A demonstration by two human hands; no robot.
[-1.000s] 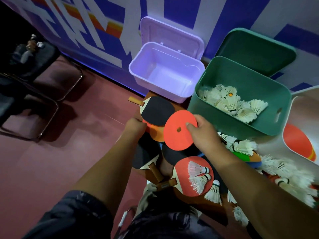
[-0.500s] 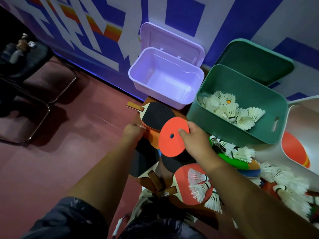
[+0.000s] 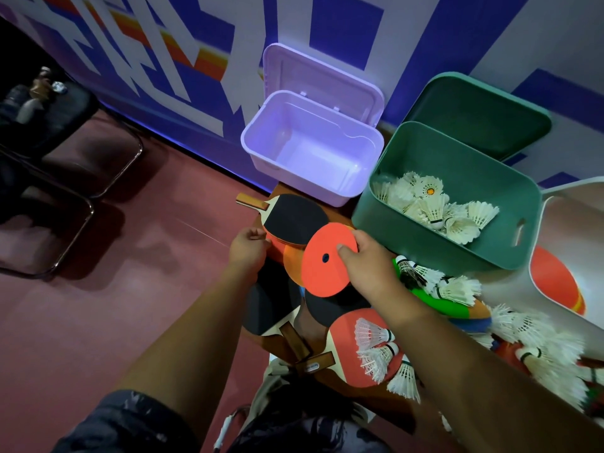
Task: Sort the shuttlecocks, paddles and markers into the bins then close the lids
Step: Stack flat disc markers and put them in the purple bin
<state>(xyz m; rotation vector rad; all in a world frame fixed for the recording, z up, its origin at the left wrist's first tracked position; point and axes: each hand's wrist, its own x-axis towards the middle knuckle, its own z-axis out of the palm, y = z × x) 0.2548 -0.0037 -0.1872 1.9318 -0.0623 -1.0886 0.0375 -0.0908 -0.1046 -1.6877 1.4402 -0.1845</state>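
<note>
The red marker (image 3: pixel 323 266), a flat disc with a hole in its middle, was pinched at its right edge by the right hand (image 3: pixel 369 273). The thumb was laid on its top face, and the disc was held over the heap, probably so that it could be carried off without dragging anything with it. The left hand (image 3: pixel 248 248) was set with curled fingers against the near edge of the black paddle (image 3: pixel 294 219). This was judged a steadying hold on the pile, though whether anything was actually gripped could not be told. An orange marker (image 3: pixel 292 261) was partly covered by the red one and the paddle. All three bins had been left with lids raised for dropping things in. The purple bin (image 3: pixel 310 158) was seen with nothing in it, and the green bin (image 3: pixel 408 237) held sorted shuttlecocks (image 3: pixel 431 207). The white bin (image 3: pixel 572 230) on the far right already held one orange disc (image 3: pixel 552 282) and was therefore judged the likely destination. More loose shuttlecocks (image 3: pixel 457 286) were strewn beside the right wrist, unsorted.
</note>
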